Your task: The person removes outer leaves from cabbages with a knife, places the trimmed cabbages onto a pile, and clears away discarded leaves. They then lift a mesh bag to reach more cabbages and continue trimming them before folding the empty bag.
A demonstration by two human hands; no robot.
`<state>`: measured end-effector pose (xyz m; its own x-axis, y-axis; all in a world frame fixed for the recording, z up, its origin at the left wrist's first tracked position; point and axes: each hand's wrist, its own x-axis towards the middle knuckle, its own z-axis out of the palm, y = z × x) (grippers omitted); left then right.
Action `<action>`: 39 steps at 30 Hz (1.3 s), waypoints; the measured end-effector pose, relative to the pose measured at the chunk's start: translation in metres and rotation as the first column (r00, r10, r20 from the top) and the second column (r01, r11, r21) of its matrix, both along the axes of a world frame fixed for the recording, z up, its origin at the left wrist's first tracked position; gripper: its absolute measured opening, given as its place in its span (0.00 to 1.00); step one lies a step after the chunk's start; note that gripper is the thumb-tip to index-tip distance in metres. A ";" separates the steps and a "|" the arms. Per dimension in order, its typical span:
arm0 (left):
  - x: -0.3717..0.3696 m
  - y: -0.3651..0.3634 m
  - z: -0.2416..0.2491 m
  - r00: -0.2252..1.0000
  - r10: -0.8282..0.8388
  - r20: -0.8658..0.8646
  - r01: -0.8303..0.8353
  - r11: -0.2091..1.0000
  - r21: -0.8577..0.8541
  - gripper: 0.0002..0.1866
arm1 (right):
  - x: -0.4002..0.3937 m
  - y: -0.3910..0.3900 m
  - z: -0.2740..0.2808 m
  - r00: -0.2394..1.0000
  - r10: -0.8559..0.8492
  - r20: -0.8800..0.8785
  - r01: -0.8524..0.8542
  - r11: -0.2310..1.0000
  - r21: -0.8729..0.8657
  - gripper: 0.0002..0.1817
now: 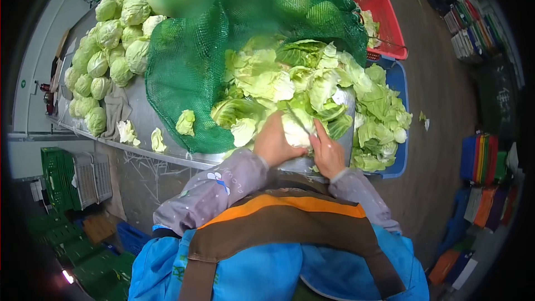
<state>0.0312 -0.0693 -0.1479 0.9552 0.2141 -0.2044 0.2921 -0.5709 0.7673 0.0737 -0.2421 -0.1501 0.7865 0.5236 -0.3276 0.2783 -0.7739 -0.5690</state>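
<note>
At the table's front edge, my left hand (pixel 274 142) is wrapped round the left side of a pale cabbage (pixel 295 136). My right hand (pixel 329 155) is closed on a knife (pixel 295 117), whose thin blade lies across the top of that cabbage; its handle is hidden in my fingers. Loose cabbage leaves (pixel 267 85) are heaped just beyond both hands. Behind them spreads a green mesh sack (pixel 186 72) with whole cabbages inside.
Whole cabbages (pixel 109 34) are piled at the left of the metal table (pixel 198 159), near a grey cloth (pixel 116 108). To the right stand a blue crate (pixel 402 81) full of leaves and a red crate (pixel 387 17). Green crates (pixel 60 178) stand at lower left.
</note>
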 end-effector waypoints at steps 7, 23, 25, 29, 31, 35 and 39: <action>-0.003 -0.001 0.002 0.997 -0.033 0.074 0.028 0.998 0.064 0.53 | 0.015 0.002 -0.004 0.965 -0.208 -0.161 0.241 0.944 0.225 0.27; -0.038 0.052 0.003 0.954 -0.006 -0.298 -0.012 0.998 -0.058 0.58 | 0.016 0.010 0.003 0.942 -0.140 0.305 0.024 0.934 0.356 0.20; -0.032 0.040 -0.012 0.800 0.307 -0.516 -0.441 0.884 -0.157 0.58 | 0.004 0.018 0.010 0.942 -0.105 0.319 -0.037 0.912 0.410 0.20; -0.042 0.026 -0.007 0.888 0.389 -0.246 -0.448 0.855 -0.262 0.50 | 0.000 0.016 0.011 0.935 -0.156 0.320 0.005 0.905 0.426 0.18; -0.051 0.022 -0.011 0.917 0.377 -0.128 -0.398 0.885 -0.241 0.48 | 0.013 0.010 0.009 0.912 -0.222 0.346 0.063 0.906 0.418 0.18; -0.057 0.023 0.015 0.950 0.189 0.248 -0.210 0.976 0.060 0.45 | 0.043 -0.009 -0.005 0.879 -0.456 0.138 0.394 0.858 0.328 0.16; -0.063 0.038 0.041 0.889 -0.044 0.456 -0.070 0.970 0.231 0.45 | 0.068 -0.019 0.002 0.918 -0.361 0.163 0.334 0.927 0.172 0.22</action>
<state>-0.0320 -0.0311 -0.1067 0.9265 0.2142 0.3096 -0.0476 -0.7492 0.6606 0.1417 -0.2612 -0.1481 0.9668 0.2352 -0.1001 0.1184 -0.7590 -0.6402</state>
